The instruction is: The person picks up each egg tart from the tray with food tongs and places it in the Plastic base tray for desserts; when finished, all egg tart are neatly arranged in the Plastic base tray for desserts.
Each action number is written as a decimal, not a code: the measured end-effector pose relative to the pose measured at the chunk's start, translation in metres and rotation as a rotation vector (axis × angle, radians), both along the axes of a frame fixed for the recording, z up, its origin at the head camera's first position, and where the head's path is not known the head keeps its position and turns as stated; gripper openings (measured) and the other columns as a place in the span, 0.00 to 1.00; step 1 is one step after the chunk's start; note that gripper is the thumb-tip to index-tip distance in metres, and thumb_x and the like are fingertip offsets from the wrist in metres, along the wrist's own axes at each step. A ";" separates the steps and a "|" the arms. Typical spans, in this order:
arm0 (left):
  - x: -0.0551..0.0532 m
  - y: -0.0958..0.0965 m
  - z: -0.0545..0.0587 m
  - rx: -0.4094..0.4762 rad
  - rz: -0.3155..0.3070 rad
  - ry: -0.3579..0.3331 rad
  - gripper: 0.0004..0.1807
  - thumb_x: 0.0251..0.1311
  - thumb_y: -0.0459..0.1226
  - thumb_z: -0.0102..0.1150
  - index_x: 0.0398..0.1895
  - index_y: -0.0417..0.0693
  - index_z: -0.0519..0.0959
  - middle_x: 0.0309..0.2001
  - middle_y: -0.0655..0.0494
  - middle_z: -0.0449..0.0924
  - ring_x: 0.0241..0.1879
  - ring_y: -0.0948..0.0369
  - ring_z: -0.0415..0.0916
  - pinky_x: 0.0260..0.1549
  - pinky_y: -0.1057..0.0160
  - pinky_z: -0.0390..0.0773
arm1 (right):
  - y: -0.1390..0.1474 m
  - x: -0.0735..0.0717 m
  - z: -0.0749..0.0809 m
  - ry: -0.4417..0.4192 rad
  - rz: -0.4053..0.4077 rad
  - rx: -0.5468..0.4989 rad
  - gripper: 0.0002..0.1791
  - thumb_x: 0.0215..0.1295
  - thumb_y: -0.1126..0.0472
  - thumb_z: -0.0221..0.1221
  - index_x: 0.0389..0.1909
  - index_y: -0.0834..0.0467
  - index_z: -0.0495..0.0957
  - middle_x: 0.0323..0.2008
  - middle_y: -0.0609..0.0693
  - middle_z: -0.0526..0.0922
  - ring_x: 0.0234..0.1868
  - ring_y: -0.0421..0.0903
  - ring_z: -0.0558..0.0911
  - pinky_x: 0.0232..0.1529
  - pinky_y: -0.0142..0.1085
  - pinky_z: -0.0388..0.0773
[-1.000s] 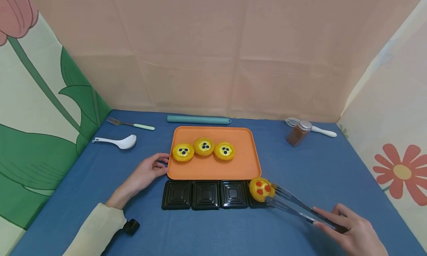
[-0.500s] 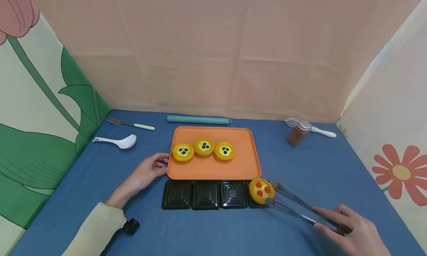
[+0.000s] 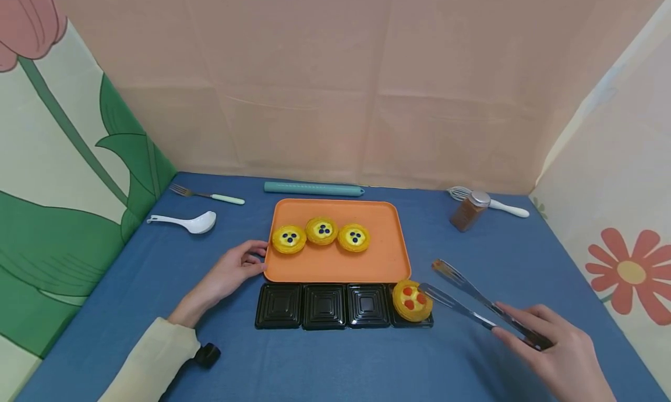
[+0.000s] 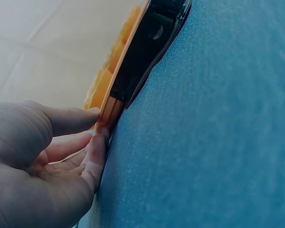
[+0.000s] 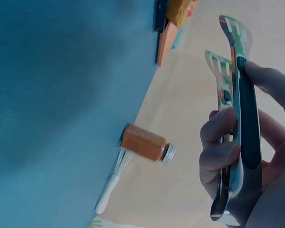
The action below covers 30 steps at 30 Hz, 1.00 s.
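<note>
One red-dotted tart (image 3: 412, 300) lies beyond my right hand (image 3: 563, 346), which holds spread tongs (image 5: 248, 118); I'd best ease them clear without brushing it, my left hand (image 3: 233, 268) pinching the tray (image 3: 387, 242).

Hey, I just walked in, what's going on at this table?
A person's right hand holds metal tongs with their tips spread, so the tart with red spots beside them isn't gripped. That tart sits in the rightmost of a row of four black compartments; the other three hold nothing. The left hand pinches the left edge of the orange tray, where three tarts with dark blue spots lie.
</note>
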<state>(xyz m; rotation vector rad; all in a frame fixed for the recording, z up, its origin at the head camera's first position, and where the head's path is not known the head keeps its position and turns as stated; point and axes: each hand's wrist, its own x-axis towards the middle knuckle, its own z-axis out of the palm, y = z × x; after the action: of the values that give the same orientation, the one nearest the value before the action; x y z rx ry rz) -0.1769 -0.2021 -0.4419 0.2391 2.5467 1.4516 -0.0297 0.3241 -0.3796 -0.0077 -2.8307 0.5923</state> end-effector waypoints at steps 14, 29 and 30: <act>0.002 0.001 0.003 0.006 0.000 -0.001 0.27 0.69 0.34 0.61 0.69 0.36 0.69 0.57 0.43 0.74 0.47 0.54 0.76 0.49 0.54 0.77 | -0.017 -0.046 0.009 0.001 0.126 -0.017 0.25 0.57 0.44 0.73 0.54 0.50 0.87 0.32 0.44 0.76 0.25 0.37 0.71 0.21 0.32 0.69; 0.001 0.001 0.002 0.010 0.001 -0.007 0.26 0.69 0.34 0.61 0.68 0.36 0.69 0.57 0.43 0.74 0.47 0.54 0.76 0.49 0.55 0.76 | -0.042 -0.092 0.002 -0.055 0.267 0.011 0.25 0.60 0.44 0.71 0.55 0.52 0.86 0.31 0.43 0.76 0.25 0.38 0.74 0.22 0.34 0.70; 0.001 0.001 0.002 0.011 0.001 -0.009 0.27 0.69 0.34 0.61 0.68 0.36 0.69 0.57 0.43 0.74 0.47 0.54 0.76 0.49 0.54 0.76 | -0.043 -0.095 0.002 -0.064 0.268 0.012 0.25 0.60 0.44 0.71 0.55 0.52 0.86 0.31 0.44 0.77 0.25 0.38 0.74 0.22 0.34 0.70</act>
<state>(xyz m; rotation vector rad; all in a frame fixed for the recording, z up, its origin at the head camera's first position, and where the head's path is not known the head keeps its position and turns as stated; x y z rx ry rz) -0.1761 -0.2011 -0.4394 0.2328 2.5330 1.4646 -0.1242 0.2809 -0.3776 0.3662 -2.9193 0.6403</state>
